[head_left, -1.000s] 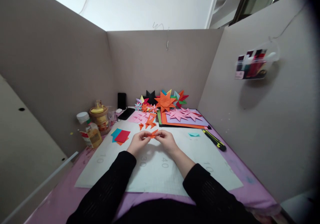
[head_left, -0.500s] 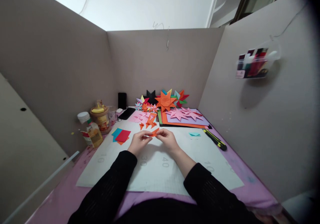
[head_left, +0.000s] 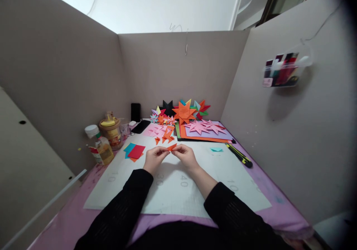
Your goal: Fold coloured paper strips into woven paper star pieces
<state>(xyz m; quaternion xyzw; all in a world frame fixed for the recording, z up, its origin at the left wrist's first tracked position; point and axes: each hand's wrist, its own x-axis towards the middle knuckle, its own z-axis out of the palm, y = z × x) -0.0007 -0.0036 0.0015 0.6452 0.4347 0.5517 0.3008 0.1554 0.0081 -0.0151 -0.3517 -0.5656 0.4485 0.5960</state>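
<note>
Left hand: the left hand pinches one end of a small, pointed, folded orange paper piece between thumb and fingertips.
Right hand: the right hand pinches the same piece from the other side, thumb and fingers drawn together on it.
Orange piece: held between both hands over the middle of a large white sheet with printed grey numbers; fingers hide part of it.
Sheet: lies on a pink-covered desk.
Just beyond the hands: small folded orange paper shapes, with pale pink paper pieces behind.
Left of the hands: overlapping red, blue and orange paper rectangles; farther left, a clear bottle with a white cap.
Right of the hands: a small turquoise folded paper, near a black-and-yellow utility knife.
Back: a large orange paper star, upright, and light pink paper stars before it, to its right.
</note>
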